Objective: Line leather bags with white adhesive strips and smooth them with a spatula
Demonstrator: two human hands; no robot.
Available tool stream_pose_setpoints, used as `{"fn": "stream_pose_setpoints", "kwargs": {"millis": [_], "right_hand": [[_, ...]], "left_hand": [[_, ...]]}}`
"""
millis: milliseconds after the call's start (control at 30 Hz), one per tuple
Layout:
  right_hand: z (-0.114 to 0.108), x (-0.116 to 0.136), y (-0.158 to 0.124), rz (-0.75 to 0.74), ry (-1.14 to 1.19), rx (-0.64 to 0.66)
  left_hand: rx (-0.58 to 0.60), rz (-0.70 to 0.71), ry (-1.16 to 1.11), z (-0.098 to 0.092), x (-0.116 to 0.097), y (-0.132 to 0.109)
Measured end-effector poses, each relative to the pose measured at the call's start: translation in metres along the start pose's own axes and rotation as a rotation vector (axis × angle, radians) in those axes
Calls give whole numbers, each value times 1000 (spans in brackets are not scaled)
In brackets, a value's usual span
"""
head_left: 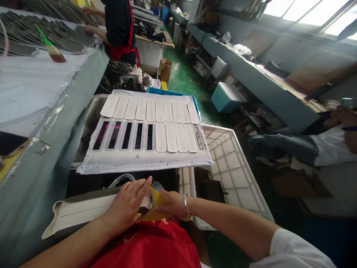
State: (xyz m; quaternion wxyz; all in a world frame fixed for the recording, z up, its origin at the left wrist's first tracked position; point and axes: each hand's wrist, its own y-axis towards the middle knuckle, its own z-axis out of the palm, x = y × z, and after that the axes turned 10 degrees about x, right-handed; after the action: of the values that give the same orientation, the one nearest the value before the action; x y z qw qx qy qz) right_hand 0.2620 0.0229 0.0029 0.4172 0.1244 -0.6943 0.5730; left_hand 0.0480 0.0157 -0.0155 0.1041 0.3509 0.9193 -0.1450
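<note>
My left hand (pixel 126 206) rests with fingers stretched over a pale strip piece on the white board (pixel 75 214) in my lap, pressing it down. My right hand (pixel 174 204), wearing a bracelet, pinches a yellow cloth-like piece (pixel 156 201) against the same spot. Ahead lies a white tray board (pixel 145 162) holding two rows of pale rounded strips (pixel 150 110), with several dark, shiny strips (pixel 126 136) in the left part of the near row.
A grey workbench (pixel 55 111) runs along my left with a green-handled brush (pixel 51 48) and stacks of dark strips. A white plastic crate (pixel 237 175) stands at right. A person in a red apron (pixel 119 29) works ahead. Another person's arm (pixel 329 145) lies at right.
</note>
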Motion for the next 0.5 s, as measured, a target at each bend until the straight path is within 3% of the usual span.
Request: {"fn": "stream_pose_setpoints", "kwargs": {"millis": [300, 500], "right_hand": [[13, -3, 9, 5, 204, -51], [27, -11, 21, -37, 250, -174]], "left_hand": [[87, -7, 69, 5, 7, -1], [38, 30, 85, 9, 13, -5]]}}
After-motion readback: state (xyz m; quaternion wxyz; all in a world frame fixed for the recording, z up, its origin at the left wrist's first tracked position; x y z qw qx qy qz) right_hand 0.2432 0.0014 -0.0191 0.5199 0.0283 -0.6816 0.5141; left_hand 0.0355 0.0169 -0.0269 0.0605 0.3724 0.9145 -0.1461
